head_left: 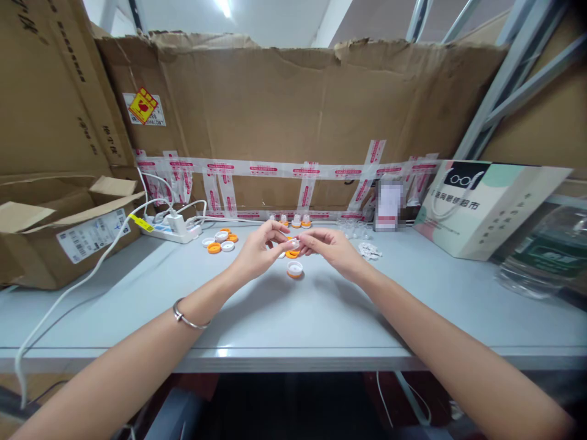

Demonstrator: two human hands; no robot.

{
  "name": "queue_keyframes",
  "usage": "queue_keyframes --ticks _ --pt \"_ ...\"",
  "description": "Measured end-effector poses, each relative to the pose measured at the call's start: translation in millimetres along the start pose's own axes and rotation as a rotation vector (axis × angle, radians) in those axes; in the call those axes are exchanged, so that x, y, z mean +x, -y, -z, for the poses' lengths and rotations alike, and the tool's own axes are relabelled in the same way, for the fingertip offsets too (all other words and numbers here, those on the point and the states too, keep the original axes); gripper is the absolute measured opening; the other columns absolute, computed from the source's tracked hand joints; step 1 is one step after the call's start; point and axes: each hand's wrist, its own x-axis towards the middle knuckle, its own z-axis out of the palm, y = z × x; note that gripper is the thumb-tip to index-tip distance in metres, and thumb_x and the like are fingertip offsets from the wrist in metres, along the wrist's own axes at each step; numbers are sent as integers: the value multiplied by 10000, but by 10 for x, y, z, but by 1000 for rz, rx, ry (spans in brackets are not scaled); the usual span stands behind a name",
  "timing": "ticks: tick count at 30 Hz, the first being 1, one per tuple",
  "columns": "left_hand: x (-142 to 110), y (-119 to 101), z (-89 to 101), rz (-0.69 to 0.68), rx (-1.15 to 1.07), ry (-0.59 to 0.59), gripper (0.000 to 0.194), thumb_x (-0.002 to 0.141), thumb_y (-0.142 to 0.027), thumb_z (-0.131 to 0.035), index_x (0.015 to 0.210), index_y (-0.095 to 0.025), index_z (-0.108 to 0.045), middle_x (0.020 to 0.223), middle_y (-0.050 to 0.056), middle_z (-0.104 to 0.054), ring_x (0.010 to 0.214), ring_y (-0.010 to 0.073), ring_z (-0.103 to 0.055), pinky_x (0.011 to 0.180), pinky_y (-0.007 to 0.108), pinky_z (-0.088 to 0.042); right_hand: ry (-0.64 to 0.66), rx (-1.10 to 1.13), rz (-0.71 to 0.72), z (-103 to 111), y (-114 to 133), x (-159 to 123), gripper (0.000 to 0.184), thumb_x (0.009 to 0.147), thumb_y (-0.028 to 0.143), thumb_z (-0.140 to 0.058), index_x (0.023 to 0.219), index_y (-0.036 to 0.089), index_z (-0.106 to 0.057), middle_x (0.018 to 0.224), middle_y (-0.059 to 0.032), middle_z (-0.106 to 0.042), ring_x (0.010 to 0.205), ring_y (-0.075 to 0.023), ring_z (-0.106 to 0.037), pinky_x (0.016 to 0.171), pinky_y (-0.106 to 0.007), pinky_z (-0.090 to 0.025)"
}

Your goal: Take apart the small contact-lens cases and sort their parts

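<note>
My left hand [262,249] and my right hand [331,249] meet over the middle of the table, fingertips pinched together around a small whitish piece [294,244]. Its kind is too small to make out. Just below the fingers, a round white cap with an orange base [295,269] lies on the table. Partly hidden behind my fingertips are more orange and white round parts [292,253]. Farther back stands a row of small white-and-orange assembled pieces [296,221].
Loose orange and white rings [214,248] lie at left, near a power strip [177,233] with white cables. Clear plastic domes [353,229] and a pile of small white parts [369,251] are at right. A phone [387,205], paper bag [481,208], bottle [545,250] and open carton [59,232] flank the table.
</note>
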Motion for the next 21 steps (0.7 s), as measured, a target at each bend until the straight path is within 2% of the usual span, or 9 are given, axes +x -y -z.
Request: queue_keyframes --ticks 2,5,8,10,15,21 --pt "-14 -3 0 -62 56 2 190 765 -283 -572 890 -155 -508 737 19 -621 657 108 -565 580 221 -426 2 31 -8 -87 26 -27 297 703 418 -583 835 161 -652 760 -38 -655 683 -121 -584 675 -273 -470" --pt "-39 -15 -10 -205 264 -6 124 786 -276 -546 839 -165 -560 780 28 -607 701 119 -542 615 237 -425 -74 40 -38 -113 -11 -29 286 677 410 -614 792 152 -655 708 -34 -652 641 -119 -584 659 -281 -481" --pt "-68 -19 -35 -317 495 -28 148 780 -274 -558 895 -188 -595 832 35 -604 789 151 -528 697 281 -429 -145 65 -47 -114 -52 -18 264 666 400 -625 745 148 -646 690 -28 -647 641 -124 -591 659 -284 -489" --pt "-86 -10 -57 -359 591 -40 154 791 -269 -544 911 -190 -598 843 41 -601 789 156 -528 705 289 -433 -138 79 -58 -129 -56 -17 248 661 385 -634 732 148 -643 701 -28 -647 662 -130 -596 680 -292 -489" --pt "-105 15 -100 -459 704 -42 155 843 -201 -448 891 -169 -592 841 50 -611 772 145 -557 690 267 -447 -97 230 -112 -157 -30 -32 199 635 335 -668 698 147 -641 701 -16 -643 687 -124 -597 731 -297 -477" --pt "-104 -3 -126 -566 725 -100 146 845 -174 -442 899 -156 -577 839 49 -625 774 141 -570 697 259 -449 -74 392 -132 -126 -20 -37 141 636 275 -668 650 138 -636 658 -12 -640 639 -113 -593 710 -283 -467"
